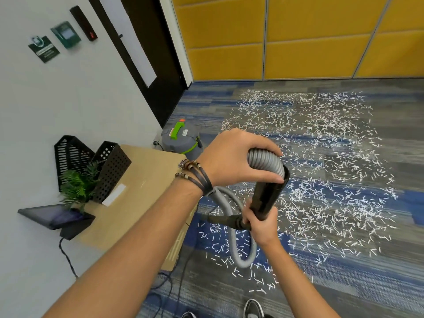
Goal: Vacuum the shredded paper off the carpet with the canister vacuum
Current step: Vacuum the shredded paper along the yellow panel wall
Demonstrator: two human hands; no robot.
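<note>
left grip (229, 157) clasps hose (263, 162), right grip (261, 228) clasps black tube (270, 193); shredded paper (321, 145) stops short of yellow wall (298, 42).

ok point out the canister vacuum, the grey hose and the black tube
canister vacuum (180, 144), head view, on its grey body
grey hose (266, 162), head view, on the ribbed end by the tube
black tube (267, 198), head view, on its middle

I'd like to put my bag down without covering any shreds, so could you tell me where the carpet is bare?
Bare carpet lies lower right, beyond the shredded paper, and in a strip along the yellow wall. Between the vacuum and door is clear too. The middle is crowded.
</note>
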